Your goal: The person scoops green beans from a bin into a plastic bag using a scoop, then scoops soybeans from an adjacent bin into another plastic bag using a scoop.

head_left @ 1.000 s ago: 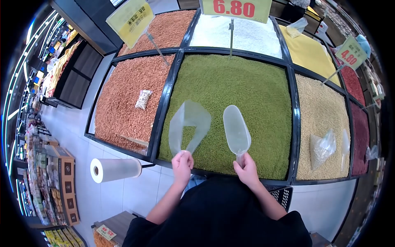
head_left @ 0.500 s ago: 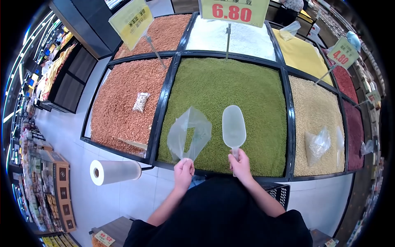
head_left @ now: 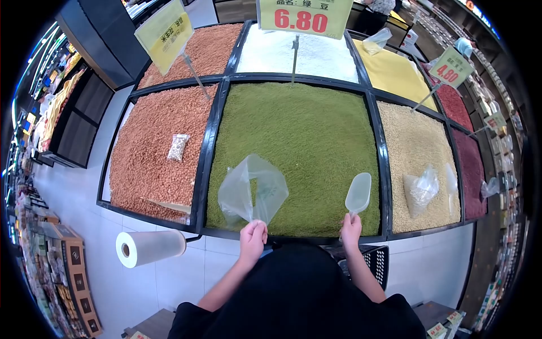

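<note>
My left hand [head_left: 253, 240] is closed on the lower edge of a clear plastic bag [head_left: 269, 189], whose mouth gapes over the large bin of green beans [head_left: 299, 135]. The bag looks empty. To the right, my right hand [head_left: 350, 229] grips the handle of a translucent white scoop [head_left: 358, 193], which points away over the right front part of the green beans. No beans show in the scoop. A yellow sign [head_left: 303, 18] reading 6.80 stands behind the green beans.
A plastic bag roll [head_left: 151, 247] sticks out at the left front. Left lies a bin of reddish nuts [head_left: 149, 147] with a small packet [head_left: 178, 147]. Pale beans [head_left: 418, 135] with a filled bag [head_left: 422, 191] are right. A black basket [head_left: 375, 263] sits below. A person [head_left: 375, 14] stands behind.
My right hand has moved right with the scoop, farther from the bag. My left hand still holds the bag, whose mouth has spread wider. The view has shifted, so the bins appear farther left.
</note>
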### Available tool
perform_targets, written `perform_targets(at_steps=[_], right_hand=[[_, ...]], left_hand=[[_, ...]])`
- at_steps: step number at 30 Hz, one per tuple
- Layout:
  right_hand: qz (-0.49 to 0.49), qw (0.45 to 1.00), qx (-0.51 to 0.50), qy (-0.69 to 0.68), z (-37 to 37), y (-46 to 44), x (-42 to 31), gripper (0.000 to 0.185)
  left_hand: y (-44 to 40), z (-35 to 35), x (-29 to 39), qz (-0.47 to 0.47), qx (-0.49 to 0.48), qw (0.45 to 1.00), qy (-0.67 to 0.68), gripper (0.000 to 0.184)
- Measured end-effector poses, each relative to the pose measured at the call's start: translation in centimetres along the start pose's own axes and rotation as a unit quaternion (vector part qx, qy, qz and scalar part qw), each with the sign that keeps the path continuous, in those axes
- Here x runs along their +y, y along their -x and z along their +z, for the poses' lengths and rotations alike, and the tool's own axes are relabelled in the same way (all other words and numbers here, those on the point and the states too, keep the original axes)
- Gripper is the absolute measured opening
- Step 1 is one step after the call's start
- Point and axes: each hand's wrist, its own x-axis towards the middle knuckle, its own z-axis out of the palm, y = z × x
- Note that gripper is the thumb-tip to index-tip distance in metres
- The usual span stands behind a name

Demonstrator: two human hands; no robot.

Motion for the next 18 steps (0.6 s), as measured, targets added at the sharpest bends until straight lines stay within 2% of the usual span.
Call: perform_targets(at_steps=[5,6,7,11,14,18], right_hand=[[0.023,0.998,0.001,0.055,1.1,-1.0,1.2,0.024],[-0.002,0.999,-0.002,0.044,1.7,-1.2,1.5,0.023],[-0.026,0.999,-0.006,0.032,2.5,-1.0,0.6,0.022],[0.034,0.999,-0.034,-0.001,4.1,0.1,-3.5,0.021],[0.012,0.999,-0.036,-0.021,5.5,-0.5,-3.3,0.022],[0.028,0.998,-0.055,-0.026,6.2,0.2,-5.7,0.022]], left_hand=[[-0.2,0.0,0.1,-0.009,-0.011,1.000,-0.004,0.028],[-0.2,0.0,0.1,-0.011,-0.012,1.000,-0.005,0.028],[-0.3,-0.1,0.1,-0.014,-0.017,1.000,-0.005,0.028],[-0.4,-0.3,-0.1,-0.026,-0.027,0.999,-0.012,0.027],[-0.5,-0.5,-0.4,-0.025,-0.036,0.999,-0.016,0.027],[-0.5,-0.5,-0.4,-0.031,-0.040,0.998,-0.022,0.027]])
